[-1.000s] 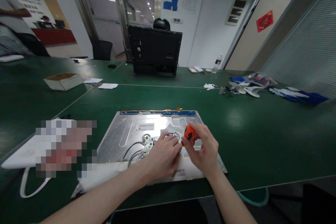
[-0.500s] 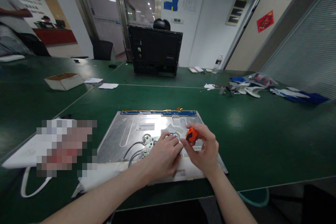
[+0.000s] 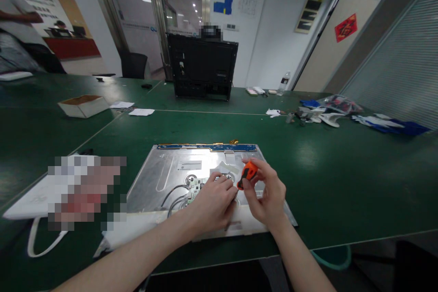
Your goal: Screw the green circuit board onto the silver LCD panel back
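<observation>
A flat metal display panel (image 3: 164,164) lies on the green table, with a blue circuit strip (image 3: 205,147) along its far edge. A small green circuit board (image 3: 195,187) with dark cables sits on its back, partly covered by my left hand (image 3: 217,198). That hand's fingers are curled and pressed together at the board; what they grip is hidden. My right hand (image 3: 265,189) holds a short orange-and-black screwdriver (image 3: 247,174) by its handle, tilted, its lower end close to my left fingertips. Where the screwdriver's tip touches cannot be seen.
A black monitor shell (image 3: 203,66) stands at the back of the table. An open box (image 3: 83,106) is at the back left, a water bottle (image 3: 284,83) at the back right. Gloves (image 3: 378,121) lie at the right. A person (image 3: 20,27) stands at far left.
My right fingers have shifted on the screwdriver handle, which has turned and now tilts more toward my left hand. My left hand and the panel have stayed in place.
</observation>
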`<state>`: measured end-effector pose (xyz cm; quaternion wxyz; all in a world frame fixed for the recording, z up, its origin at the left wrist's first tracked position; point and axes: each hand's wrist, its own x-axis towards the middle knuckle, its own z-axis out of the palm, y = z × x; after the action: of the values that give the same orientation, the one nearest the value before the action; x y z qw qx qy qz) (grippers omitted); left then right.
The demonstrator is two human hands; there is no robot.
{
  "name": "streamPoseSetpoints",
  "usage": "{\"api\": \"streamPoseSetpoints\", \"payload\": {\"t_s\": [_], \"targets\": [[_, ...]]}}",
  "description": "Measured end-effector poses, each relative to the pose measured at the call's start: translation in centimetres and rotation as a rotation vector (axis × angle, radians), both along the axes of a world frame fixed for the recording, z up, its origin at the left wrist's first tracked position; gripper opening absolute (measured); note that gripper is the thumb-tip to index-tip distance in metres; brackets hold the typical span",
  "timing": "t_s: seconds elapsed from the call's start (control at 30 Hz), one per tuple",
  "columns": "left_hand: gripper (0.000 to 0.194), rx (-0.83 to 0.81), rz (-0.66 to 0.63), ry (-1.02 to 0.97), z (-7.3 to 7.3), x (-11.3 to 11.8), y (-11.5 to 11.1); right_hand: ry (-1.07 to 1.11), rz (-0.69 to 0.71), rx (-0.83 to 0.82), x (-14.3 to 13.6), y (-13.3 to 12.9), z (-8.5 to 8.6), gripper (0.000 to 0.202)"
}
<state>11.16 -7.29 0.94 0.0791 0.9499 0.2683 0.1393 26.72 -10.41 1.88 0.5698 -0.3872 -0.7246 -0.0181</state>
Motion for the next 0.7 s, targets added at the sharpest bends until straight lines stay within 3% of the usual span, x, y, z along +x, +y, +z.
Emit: {"api": "streamPoseSetpoints", "payload": {"t_s": [0.4,0.7], "targets": [[0.017,0.004,-0.004,0.009,0.08,-0.02,-0.02,-0.013,-0.027,0.072,0.05,0.48,0.35,0.049],[0.015,0.011,0.007,0.008,0.14,0.06,-0.06,-0.047,0.056,-0.029,0.28,0.03,0.35,0.052]]}}
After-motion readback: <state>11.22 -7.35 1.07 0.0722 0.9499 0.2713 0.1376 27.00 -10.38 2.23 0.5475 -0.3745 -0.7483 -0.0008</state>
